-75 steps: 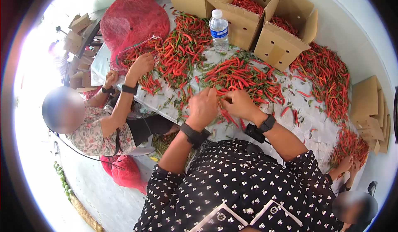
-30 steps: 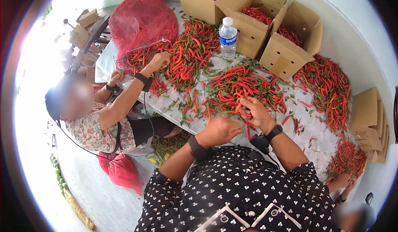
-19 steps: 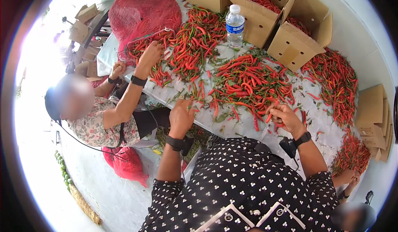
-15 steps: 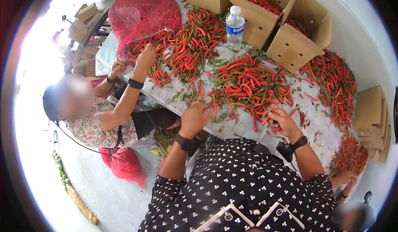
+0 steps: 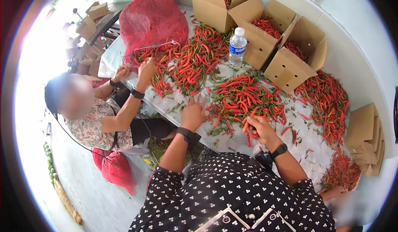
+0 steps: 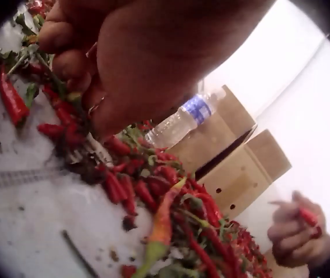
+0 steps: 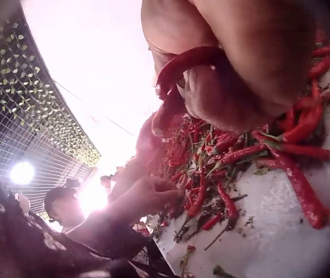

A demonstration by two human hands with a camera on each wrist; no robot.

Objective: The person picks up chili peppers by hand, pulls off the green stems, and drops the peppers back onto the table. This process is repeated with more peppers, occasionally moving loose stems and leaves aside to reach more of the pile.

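Observation:
My right hand [image 5: 263, 132] holds red chili peppers [image 7: 189, 60] in its curled fingers, at the front of the middle chili pile [image 5: 242, 97]. One pepper bends round past the fingers in the right wrist view, and a second tip shows below it. My left hand [image 5: 192, 117] is over the table's near edge, left of that pile. Its bent fingers [image 6: 71, 62] reach down among loose peppers and stems in the left wrist view; I cannot tell whether they pinch one. An orange-green chili [image 6: 161, 226] lies on the pile nearby.
Behind the pile stand a water bottle [image 5: 237, 49] and open cardboard boxes [image 5: 290, 70] of chilies. A red mesh sack [image 5: 153, 20] lies at the far left. Another person [image 5: 89, 112] works at the left side. More chilies [image 5: 325, 103] are heaped at right, beside folded cartons [image 5: 365, 138].
My hands were close together, then parted. The left swung out past the table edge, then came back over the peppers. The right kept hold of its peppers and shifted slightly.

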